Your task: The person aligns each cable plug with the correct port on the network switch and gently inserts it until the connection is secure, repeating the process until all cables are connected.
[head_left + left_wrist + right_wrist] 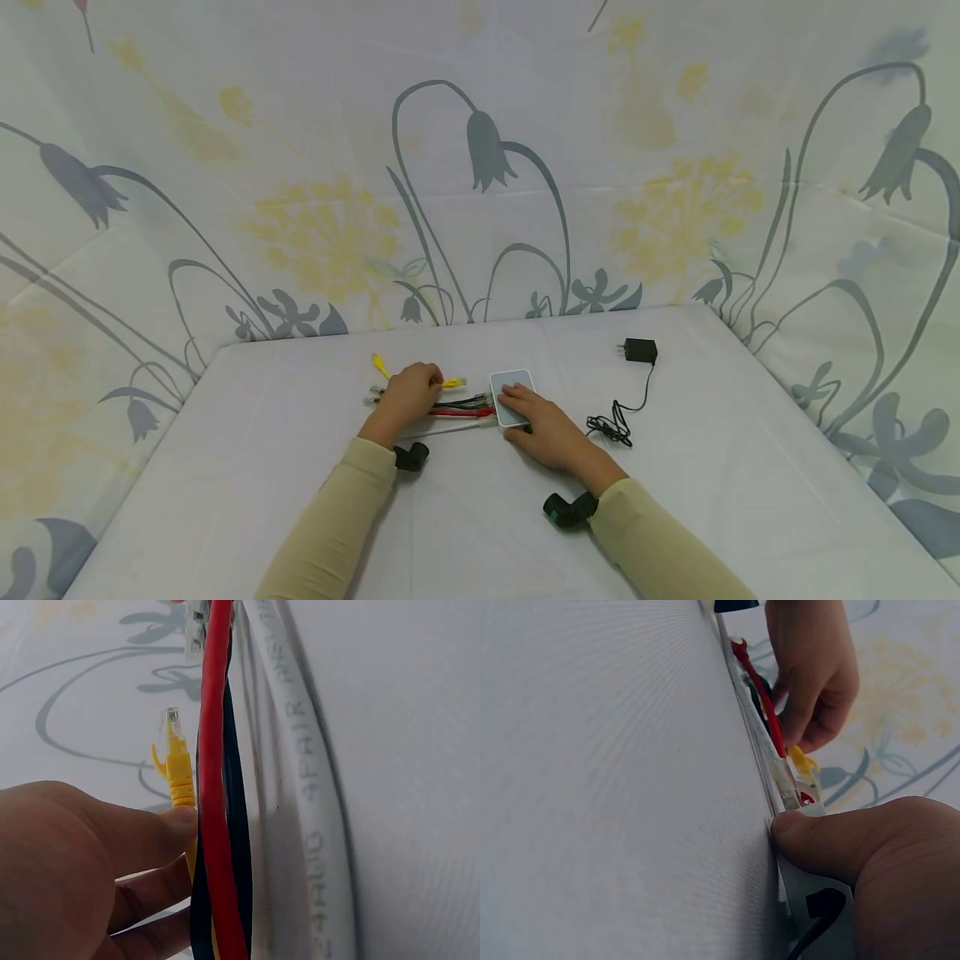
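Note:
A yellow network cable [182,780] is pinched between the thumb and fingers of my left hand [408,400], close behind its clear plug. That plug points toward the white network switch [512,377] and stands apart from it. My right hand [551,433] holds the switch, its fingers across the grey top and its thumb [817,836] against the near side. A red cable [456,412], black cables [461,402] and a white cable [450,431] run to the switch's left side. In the left wrist view, the red cable [215,750] passes in front of my left fingertips.
A black power adapter [640,350] lies at the right, with its coiled cord [611,429] running toward the switch. The yellow cable's other end [380,364] and loose clear plugs [371,401] lie left of my left hand. A flowered cloth [480,250] rises behind the white table [480,533].

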A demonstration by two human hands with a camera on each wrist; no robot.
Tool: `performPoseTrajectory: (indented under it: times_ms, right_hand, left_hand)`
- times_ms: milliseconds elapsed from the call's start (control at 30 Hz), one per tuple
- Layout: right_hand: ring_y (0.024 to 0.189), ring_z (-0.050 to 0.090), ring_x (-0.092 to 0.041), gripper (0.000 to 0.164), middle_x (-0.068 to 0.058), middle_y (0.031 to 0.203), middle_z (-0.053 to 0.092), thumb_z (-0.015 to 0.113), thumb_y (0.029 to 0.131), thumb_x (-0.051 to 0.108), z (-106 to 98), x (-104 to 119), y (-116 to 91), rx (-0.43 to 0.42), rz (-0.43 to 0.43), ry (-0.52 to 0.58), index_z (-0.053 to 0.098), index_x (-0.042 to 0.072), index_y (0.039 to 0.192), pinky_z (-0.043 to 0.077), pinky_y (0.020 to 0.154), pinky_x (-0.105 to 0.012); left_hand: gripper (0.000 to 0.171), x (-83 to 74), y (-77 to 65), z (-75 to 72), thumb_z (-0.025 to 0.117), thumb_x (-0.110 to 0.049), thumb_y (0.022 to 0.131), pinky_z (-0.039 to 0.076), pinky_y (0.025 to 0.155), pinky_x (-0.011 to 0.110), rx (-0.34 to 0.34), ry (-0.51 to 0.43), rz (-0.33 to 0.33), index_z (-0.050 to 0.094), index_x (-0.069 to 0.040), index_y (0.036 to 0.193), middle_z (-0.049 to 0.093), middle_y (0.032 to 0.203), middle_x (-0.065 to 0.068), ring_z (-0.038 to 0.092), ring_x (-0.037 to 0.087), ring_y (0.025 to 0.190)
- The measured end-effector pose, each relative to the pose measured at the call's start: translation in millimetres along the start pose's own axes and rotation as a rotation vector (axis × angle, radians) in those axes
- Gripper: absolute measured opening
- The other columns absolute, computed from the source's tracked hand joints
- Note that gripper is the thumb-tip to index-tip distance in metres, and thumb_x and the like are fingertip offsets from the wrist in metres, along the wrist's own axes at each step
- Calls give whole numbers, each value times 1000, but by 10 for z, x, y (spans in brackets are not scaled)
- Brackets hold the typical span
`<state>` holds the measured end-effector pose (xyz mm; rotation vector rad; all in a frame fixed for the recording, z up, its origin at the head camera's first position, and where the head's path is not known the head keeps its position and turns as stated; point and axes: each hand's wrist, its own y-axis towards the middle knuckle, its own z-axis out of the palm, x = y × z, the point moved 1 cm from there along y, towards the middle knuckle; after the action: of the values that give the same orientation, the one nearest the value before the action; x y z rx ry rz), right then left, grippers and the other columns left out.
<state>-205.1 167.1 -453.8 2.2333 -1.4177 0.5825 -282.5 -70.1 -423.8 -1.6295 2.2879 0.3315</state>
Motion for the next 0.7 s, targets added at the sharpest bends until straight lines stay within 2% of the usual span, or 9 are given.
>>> performPoseTrajectory:
  times_ms: [233, 700]
  right_hand:
    - [147, 27, -26, 57, -2, 156, 36, 64, 93, 27, 1, -3, 4, 2, 4, 0, 46, 15, 145, 31, 114, -52]
    - [147, 27, -25, 57, 0, 156, 35, 65, 93, 27, 24, -30, 25, 5, 25, -9, 45, 17, 146, 31, 114, -51]
  left_hand:
    - [15, -41, 25, 64, 59, -17, 96, 48, 84, 47, 6, 36, 11, 68, -9, 105, 66, 100, 8, 61, 24, 91]
    - [16, -160, 10, 102, 58, -20, 97, 49, 84, 46, 27, 49, 46, 69, -10, 104, 66, 100, 6, 62, 23, 91]
